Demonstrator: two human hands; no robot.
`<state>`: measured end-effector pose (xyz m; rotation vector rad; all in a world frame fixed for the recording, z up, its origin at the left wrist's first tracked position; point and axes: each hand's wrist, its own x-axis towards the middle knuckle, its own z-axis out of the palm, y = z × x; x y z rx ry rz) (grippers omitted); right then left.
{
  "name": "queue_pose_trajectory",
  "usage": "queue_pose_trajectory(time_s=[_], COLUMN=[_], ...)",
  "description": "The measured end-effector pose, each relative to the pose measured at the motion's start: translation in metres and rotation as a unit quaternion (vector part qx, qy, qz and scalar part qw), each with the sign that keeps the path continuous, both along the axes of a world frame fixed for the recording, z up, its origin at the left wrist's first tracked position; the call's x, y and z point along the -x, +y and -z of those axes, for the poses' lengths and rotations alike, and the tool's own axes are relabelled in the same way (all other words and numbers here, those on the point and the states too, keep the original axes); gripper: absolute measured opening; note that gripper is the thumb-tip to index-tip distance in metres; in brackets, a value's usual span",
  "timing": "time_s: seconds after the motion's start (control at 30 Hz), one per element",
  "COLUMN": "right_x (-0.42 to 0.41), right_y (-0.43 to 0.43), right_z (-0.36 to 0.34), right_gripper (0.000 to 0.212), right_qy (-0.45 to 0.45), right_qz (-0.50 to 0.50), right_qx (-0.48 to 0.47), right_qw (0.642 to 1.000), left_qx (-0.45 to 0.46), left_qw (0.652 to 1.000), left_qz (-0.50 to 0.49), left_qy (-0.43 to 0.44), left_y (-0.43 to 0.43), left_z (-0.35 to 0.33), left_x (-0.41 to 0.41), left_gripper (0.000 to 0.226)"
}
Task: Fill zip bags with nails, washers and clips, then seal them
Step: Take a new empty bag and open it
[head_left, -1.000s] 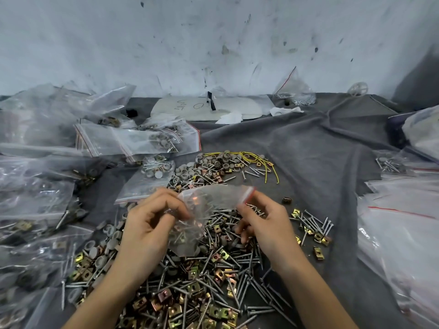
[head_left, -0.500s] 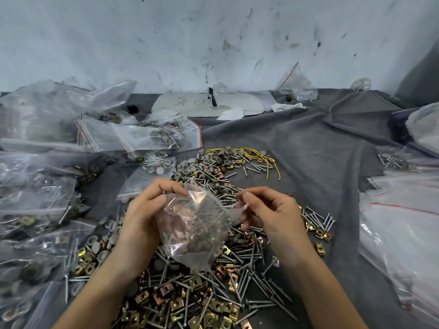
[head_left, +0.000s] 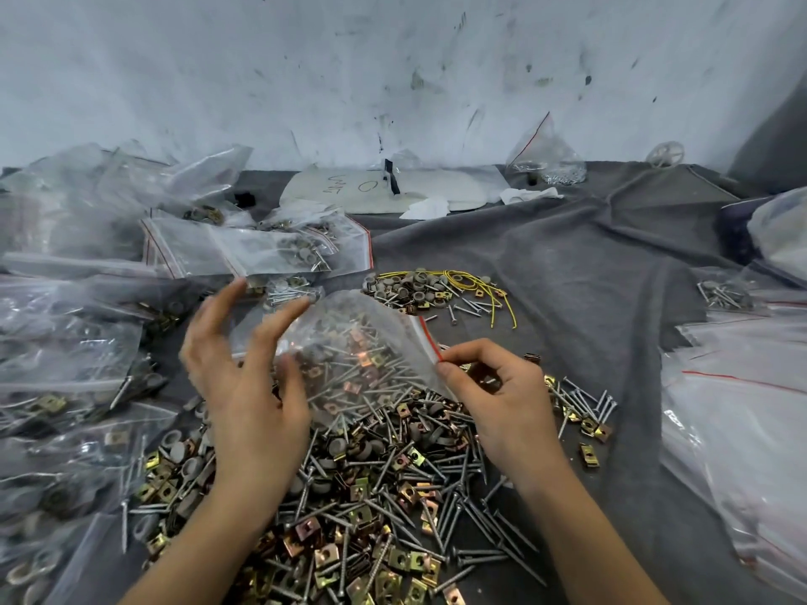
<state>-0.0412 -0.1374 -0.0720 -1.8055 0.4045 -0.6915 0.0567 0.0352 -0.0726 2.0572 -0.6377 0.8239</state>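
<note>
A clear zip bag (head_left: 358, 355) with a red strip along its mouth hangs over the pile; nails and clips show inside it. My right hand (head_left: 502, 399) pinches the red-edged corner of the bag between thumb and forefinger. My left hand (head_left: 244, 386) is beside the bag's left side with fingers spread and straight, the fingertips touching the plastic. Below both hands lies a heap of loose nails, brass clips and grey washers (head_left: 371, 482) on the grey cloth (head_left: 567, 272).
Filled zip bags (head_left: 257, 251) are stacked at the left and far left. Empty bags (head_left: 738, 386) lie at the right edge. A smaller heap of washers with yellow wire (head_left: 441, 290) sits behind the hands. White paper (head_left: 393, 192) and a stained wall are at the back.
My left hand has let go of the bag and spread its fingers. The bag has swung up and opened out toward the right, where my right hand now pinches its red-striped corner.
</note>
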Motion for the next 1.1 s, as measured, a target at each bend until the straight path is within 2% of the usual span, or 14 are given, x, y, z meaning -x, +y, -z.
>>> queue_pose_trajectory(time_s=[0.07,0.13,0.2,0.27,0.33,0.4,0.5,0.6,0.77,0.83,0.93,1.0,1.03,1.1], right_x=[0.000,-0.001,-0.002,-0.002,-0.002,-0.002,-0.001,-0.002,0.001,0.001,0.000,-0.002,-0.002,-0.002], right_y=[0.002,0.004,0.008,0.011,0.013,0.014,0.016,0.019,0.016,0.017,0.020,0.022,0.024,0.025], right_z=[0.001,0.002,0.003,0.004,0.003,0.002,0.002,0.003,0.000,0.000,0.004,0.008,0.008,0.008], right_gripper=[0.019,0.018,0.023,0.027,0.031,0.030,0.022,0.022,0.022,0.023,0.042,0.056,0.052,0.028], right_qy=[0.009,0.012,0.016,0.012,0.000,-0.013,-0.022,-0.026,-0.053,-0.074,-0.118,-0.165,-0.182,-0.214], right_qz=[-0.028,-0.054,-0.090,-0.132,-0.157,-0.171,-0.183,-0.182,-0.202,-0.183,-0.137,-0.116,-0.097,-0.039], right_qx=[-0.008,-0.031,-0.048,-0.044,-0.035,-0.028,0.031,0.068,-0.068,-0.071,0.065,0.196,0.245,0.288], right_qw=[1.000,0.998,0.995,0.990,0.987,0.985,0.982,0.981,0.976,0.978,0.981,0.960,0.947,0.933], left_qx=[-0.025,-0.056,-0.075,-0.079,-0.062,-0.049,-0.026,-0.019,0.013,0.020,-0.017,-0.054,-0.068,-0.068], left_qw=[0.998,0.991,0.977,0.941,0.917,0.928,0.946,0.950,0.959,0.962,0.959,0.957,0.955,0.951], left_qz=[-0.009,0.050,0.193,0.326,0.378,0.360,0.321,0.312,0.282,0.269,0.280,0.285,0.286,0.296], left_qy=[-0.064,-0.107,-0.057,0.047,0.107,0.086,0.037,0.008,0.034,0.043,0.027,-0.018,-0.039,-0.053], left_y=[-0.001,-0.002,-0.004,-0.005,-0.007,-0.010,-0.012,-0.012,-0.007,-0.007,-0.011,-0.014,-0.015,-0.014], left_z=[0.000,0.002,0.003,0.004,0.009,0.011,0.008,0.007,0.004,0.004,0.005,0.006,0.007,0.007], left_x=[0.004,0.005,0.009,0.016,0.020,0.021,0.020,0.020,0.017,0.018,0.021,0.023,0.023,0.022], left_gripper=[0.048,0.030,0.028,0.044,0.051,0.042,0.018,0.011,0.015,0.015,0.012,0.020,0.026,0.039])
